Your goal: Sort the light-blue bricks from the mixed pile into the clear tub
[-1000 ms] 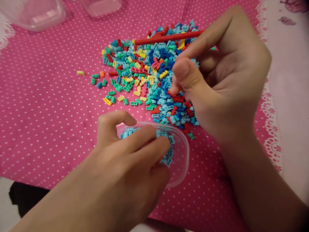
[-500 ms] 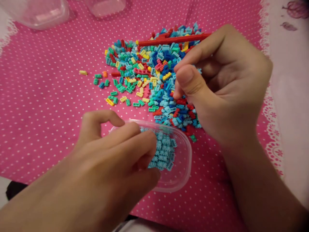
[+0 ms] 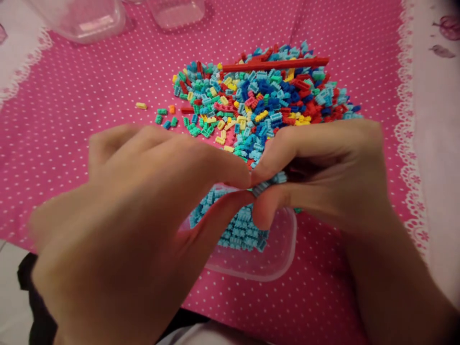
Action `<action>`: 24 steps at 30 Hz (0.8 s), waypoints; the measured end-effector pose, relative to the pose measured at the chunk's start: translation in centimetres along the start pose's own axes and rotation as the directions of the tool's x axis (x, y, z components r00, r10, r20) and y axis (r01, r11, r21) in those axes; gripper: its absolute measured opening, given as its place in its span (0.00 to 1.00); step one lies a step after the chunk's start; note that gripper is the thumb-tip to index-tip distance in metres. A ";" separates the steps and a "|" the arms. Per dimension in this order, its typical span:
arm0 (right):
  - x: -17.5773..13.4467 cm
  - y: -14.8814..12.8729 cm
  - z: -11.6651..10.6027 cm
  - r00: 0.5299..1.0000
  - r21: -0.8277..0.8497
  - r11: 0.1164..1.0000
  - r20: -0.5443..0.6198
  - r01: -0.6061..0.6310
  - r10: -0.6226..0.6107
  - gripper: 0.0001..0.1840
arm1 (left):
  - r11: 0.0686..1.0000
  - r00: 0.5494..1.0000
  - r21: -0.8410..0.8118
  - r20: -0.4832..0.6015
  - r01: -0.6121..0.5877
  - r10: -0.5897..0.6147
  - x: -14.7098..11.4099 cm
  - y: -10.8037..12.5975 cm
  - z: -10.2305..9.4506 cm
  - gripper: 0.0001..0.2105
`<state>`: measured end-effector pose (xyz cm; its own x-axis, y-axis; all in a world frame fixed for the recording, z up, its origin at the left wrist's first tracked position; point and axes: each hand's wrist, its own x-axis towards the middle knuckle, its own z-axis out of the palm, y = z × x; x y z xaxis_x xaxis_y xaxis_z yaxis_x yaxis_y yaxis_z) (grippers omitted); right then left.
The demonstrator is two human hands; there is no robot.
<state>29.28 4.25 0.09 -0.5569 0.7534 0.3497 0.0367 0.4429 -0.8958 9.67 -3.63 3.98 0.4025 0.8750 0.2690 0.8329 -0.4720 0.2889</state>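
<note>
Between thumb and forefinger, my right hand [image 3: 323, 177] grips a short row of joined light blue building bricks [image 3: 268, 184]. My left hand [image 3: 143, 201] is closed in a pinch at the left end of that row. Only a pale sliver of the small brick between its fingertips shows. The two hands' fingertips touch. Below them is a clear plastic container [image 3: 293, 258], partly covered by my left hand. Many light blue bricks [image 3: 237, 232] lie inside it, many of them lined up in rows.
Beyond the hands spreads a heap of mixed coloured bricks [image 3: 262, 96], with a long red stick of bricks [image 3: 276, 64] across it. A few loose bricks [image 3: 161, 112] lie left of it. Two clear containers [image 3: 97, 26] [image 3: 178, 14] stand behind on the pink dotted cloth [image 3: 89, 86].
My left hand has risen from over the container and moved right to meet my right hand. The right hand has come down and nearer, and its light blue row now shows. The view has shifted slightly.
</note>
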 end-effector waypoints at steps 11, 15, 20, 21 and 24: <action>0.0 -1.3 0.3 0.998 -0.338 0.940 0.056 0.049 -0.032 0.18 | 0.981 0.966 -0.117 -0.188 0.155 -0.176 0.1 0.6 0.6 0.06; 0.2 -1.3 0.4 1.000 -0.375 0.927 -0.007 0.024 -0.029 0.24 | 0.982 0.955 -0.104 -0.236 0.158 -0.179 0.1 0.7 1.3 0.02; 0.3 -1.3 -0.1 0.995 -0.400 0.912 0.050 0.094 -0.081 0.21 | 0.988 0.967 -0.046 -0.200 0.149 -0.155 -0.1 0.3 1.1 0.06; 0.2 -1.2 -0.2 0.993 -0.412 0.904 0.050 0.115 -0.103 0.18 | 0.988 0.972 -0.031 -0.178 0.149 -0.152 -0.3 0.3 0.8 0.06; 0.2 -0.7 -0.4 0.987 -0.446 0.884 -0.011 0.139 -0.161 0.08 | 0.991 0.989 -0.019 -0.065 0.134 -0.135 -1.2 0.3 -0.1 0.06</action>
<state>29.46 4.22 0.90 -0.5461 0.6779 0.4921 0.3252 0.7129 -0.6212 9.34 -4.82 3.85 0.2607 0.9218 0.2869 0.8719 -0.3524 0.3399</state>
